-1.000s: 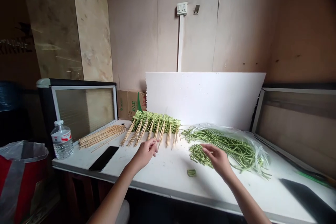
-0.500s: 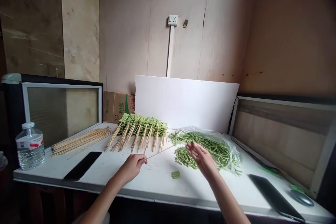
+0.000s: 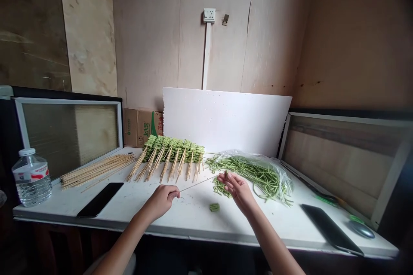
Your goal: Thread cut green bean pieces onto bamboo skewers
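Note:
My left hand (image 3: 163,202) is closed round the blunt end of a thin bamboo skewer (image 3: 197,184), which slants up to the right. At its far end, my right hand (image 3: 238,192) pinches a short piece of green bean (image 3: 226,173) between thumb and fingertips. Whether the tip has pierced the piece I cannot tell. Below the skewer, a small block of cut bean pieces (image 3: 214,207) lies side by side on the white table (image 3: 180,223). A pile of cut pieces (image 3: 220,188) is partly hidden behind my right hand.
Skewered beans (image 3: 174,146) are stacked at the back. Loose skewers (image 3: 97,171), a black phone (image 3: 100,200) and a water bottle (image 3: 31,178) are on the left. Long beans (image 3: 258,174) lie in a plastic bag; a dark tablet-like slab (image 3: 331,228) and mouse (image 3: 361,229) sit at right.
My right hand has come left towards my left hand, its fingers now at the skewer's far end. The camera view has shifted slightly.

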Tool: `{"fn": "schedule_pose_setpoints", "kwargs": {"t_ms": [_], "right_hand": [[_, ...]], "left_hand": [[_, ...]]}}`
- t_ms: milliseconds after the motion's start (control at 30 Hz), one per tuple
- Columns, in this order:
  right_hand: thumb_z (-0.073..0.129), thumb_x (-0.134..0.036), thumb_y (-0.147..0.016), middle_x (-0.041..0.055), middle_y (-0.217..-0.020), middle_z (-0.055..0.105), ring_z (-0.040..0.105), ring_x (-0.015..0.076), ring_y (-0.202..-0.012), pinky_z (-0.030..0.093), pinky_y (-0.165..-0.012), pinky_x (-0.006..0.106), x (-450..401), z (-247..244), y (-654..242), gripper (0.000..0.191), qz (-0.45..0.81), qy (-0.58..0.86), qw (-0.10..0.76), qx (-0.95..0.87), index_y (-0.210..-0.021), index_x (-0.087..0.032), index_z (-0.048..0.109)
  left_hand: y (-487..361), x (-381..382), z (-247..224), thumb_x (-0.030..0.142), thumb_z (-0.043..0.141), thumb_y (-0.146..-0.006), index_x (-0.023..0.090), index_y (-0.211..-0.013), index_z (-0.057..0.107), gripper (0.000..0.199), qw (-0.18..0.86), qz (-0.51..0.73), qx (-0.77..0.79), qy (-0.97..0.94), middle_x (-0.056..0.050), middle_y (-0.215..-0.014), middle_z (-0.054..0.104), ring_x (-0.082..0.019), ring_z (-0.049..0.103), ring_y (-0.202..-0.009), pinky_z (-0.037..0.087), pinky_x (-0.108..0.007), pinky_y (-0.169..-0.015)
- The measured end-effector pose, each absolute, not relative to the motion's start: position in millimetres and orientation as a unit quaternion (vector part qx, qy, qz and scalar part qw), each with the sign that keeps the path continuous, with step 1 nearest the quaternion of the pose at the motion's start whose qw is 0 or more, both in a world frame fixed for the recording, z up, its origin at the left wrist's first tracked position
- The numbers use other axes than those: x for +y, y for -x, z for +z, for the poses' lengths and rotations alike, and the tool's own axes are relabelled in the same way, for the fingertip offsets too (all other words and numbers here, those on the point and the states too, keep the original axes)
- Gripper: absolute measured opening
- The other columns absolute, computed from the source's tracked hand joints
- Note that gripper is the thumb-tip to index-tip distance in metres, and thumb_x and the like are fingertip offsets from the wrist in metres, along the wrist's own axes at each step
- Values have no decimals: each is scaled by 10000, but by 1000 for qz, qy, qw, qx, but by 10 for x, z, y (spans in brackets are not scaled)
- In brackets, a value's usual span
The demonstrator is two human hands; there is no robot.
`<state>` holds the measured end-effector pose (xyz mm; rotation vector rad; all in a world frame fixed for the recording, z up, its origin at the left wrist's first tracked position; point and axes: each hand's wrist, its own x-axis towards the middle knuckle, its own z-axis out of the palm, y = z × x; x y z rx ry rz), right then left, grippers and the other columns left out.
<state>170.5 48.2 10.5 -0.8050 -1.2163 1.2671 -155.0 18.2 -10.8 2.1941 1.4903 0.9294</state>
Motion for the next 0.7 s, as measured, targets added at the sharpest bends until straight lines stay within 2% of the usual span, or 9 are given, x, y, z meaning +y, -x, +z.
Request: {"fn": "schedule_pose_setpoints", "kwargs": {"t_ms": [200, 367, 700], "right_hand": [[817, -575, -797, 76, -1101, 785, 715, 277, -1131, 589, -734, 279, 491, 96, -1702, 390, 558, 332, 576, -495, -976, -232, 764], [850, -573, -756, 90, -1092, 785, 732, 277, -1080, 587, -687, 266, 505, 90, -1705, 410, 552, 339, 584, -490, -963, -228, 775], [852, -582, -745, 103, -1065, 789, 742, 288, -1046, 563, -630, 262, 511, 77, -1678, 409, 536, 351, 590, -490, -936, -227, 779]], "left_hand": [[1539, 147, -75, 274, 439, -904, 234, -808, 745, 322, 168, 327, 523, -769, -63, -852, 764, -254, 668, -808, 454, -321, -760], [1527, 105, -28, 252, 422, -928, 197, -822, 749, 349, 163, 319, 526, -772, -62, -837, 758, -238, 664, -811, 442, -300, -762], [1552, 142, -75, 165, 440, -915, 201, -833, 770, 342, 144, 310, 535, -772, -54, -861, 776, -222, 666, -804, 424, -283, -739]]}}
